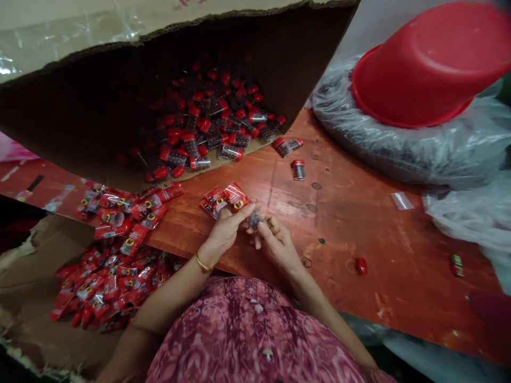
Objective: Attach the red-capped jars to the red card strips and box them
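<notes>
My left hand (225, 231), with a bangle at its wrist, is closed on a red printed packet (238, 199) above the table. Pinched by the fingers of my right hand (276, 239) is a small clear bottle (253, 219) with dark balls inside, at the packet's near end. Whether the bottle sits partly inside the packet, I cannot tell. Just left of the held packet, more flat red packets (213, 201) lie on the table. Beyond my hands, a red-capped bottle (298, 169) stands apart near a red-and-clear packet (288, 146).
A tipped cardboard box (319, 48) holds many red-capped bottles (215, 125). Filled red packets (131, 213) pile up at the table's left edge, above a lower carton (27, 287) with more. A red tub (423, 69) rests upside down on a plastic-wrapped bundle (383, 149) at right.
</notes>
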### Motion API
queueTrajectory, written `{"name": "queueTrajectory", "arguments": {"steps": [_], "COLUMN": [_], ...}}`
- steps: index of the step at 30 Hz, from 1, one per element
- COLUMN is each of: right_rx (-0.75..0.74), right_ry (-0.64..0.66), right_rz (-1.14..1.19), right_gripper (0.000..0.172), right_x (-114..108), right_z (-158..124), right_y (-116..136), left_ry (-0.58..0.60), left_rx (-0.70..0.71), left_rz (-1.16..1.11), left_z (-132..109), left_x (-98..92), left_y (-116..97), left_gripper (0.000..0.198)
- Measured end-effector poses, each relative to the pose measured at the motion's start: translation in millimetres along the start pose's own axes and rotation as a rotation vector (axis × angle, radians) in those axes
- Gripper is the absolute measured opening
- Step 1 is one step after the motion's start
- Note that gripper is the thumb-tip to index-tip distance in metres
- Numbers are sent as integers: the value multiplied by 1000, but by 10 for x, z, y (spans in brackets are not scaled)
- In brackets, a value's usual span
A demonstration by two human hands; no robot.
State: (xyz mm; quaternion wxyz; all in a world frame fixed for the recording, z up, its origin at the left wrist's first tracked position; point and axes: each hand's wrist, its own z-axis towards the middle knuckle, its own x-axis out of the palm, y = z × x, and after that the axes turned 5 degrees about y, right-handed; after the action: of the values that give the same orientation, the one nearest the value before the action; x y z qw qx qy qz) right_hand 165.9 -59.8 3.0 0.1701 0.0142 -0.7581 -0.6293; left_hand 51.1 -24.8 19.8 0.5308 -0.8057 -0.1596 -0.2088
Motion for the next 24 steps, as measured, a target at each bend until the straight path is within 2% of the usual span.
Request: {"name": "queueTrajectory", "arguments": {"steps": [4,9,11,14,17,19,24], "right_rx": [-45,-5,15,31,31,47,149], "right_ry": [-71,-25,-13,-72,-178,-192,-55], "right_rz": [-52,-24,-6,-41,-108,-141,-184], "right_gripper": [43,43,41,42,42,43,48], "right_x": [27,17,4,26,29,-19,-178], "right_z": [36,72,73,51,40,91,255], "right_y": [-9,-41,-24,24,47,28,-41], "left_ry": [28,75,59,5,38,62,-72], "left_rx": [-26,-25,32,76,-22,-42,66], "left_rz": [28,44,54,116,107,40,-2], "left_z": [-43,-70,-67,-127,-169,-122,-68], "left_x": [30,2,-24,-24,15,11,-71], "left_y": [48,-8,-20,35,115,104,-31], "left_gripper": [40,41,42,48,54,56,55]}}
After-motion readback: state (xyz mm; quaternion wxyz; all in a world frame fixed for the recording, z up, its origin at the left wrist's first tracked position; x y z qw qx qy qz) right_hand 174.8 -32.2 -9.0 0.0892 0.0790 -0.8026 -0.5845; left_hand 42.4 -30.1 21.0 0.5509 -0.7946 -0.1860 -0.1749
